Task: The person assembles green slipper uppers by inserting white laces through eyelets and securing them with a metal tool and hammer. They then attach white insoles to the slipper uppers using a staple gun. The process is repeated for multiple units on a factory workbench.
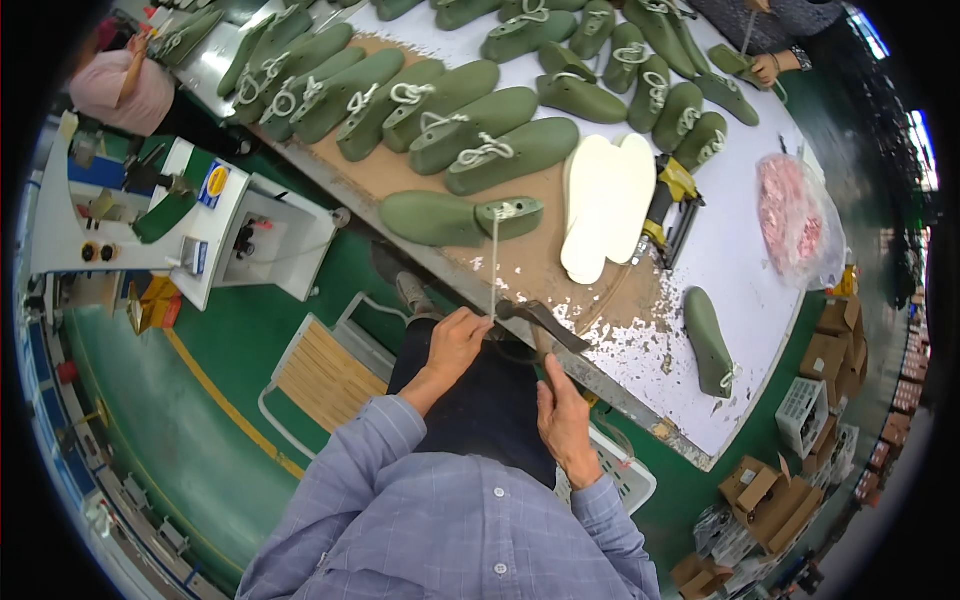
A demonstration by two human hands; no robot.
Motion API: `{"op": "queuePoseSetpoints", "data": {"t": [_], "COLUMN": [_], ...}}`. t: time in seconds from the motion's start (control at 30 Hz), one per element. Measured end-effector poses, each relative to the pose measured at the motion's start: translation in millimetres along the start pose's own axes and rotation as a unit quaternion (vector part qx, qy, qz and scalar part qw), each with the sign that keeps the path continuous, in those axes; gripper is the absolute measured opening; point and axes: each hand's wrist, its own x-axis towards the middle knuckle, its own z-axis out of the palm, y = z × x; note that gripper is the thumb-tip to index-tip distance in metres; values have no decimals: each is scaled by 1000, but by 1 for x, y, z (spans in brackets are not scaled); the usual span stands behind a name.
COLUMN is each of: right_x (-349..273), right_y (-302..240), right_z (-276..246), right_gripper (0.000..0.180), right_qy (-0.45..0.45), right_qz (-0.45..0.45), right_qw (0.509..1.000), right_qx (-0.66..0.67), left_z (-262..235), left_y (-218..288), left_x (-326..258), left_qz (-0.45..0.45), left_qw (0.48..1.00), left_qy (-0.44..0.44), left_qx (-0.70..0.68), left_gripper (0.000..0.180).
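Your counter (735, 270) runs slantwise ahead of you, white on its right part, with a brown board (530, 265) laid over its near-left part. Rows of green shoe lasts (470, 125) lie across it, many with white cord looped on top. Two pale insoles (607, 200) rest on the board's edge, a yellow-and-black tool (668, 205) just beside them. A clear bag of pink pieces (795, 215) sits at the right, and a lone last (707, 340) lies near the front edge.
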Motion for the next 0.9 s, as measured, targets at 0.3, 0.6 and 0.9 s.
{"op": "queuePoseSetpoints", "data": {"t": [0.3,0.6,0.9], "right_x": [6,-2,6], "right_y": [41,39,47], "right_z": [29,32,34], "right_gripper": [42,47,44], "right_qy": [-60,18,-46], "right_qz": [-5,-9,-8], "right_qw": [993,1000,993], "right_qx": [-104,-13,-107], "left_z": [0,1,5], "left_y": [0,5,5], "left_x": [-7,0,-3], "left_qz": [44,-32,-55], "left_qw": [999,999,998], "left_qy": [-20,24,24], "left_qx": [19,-6,-18], "left_gripper": [8,11,11]}}
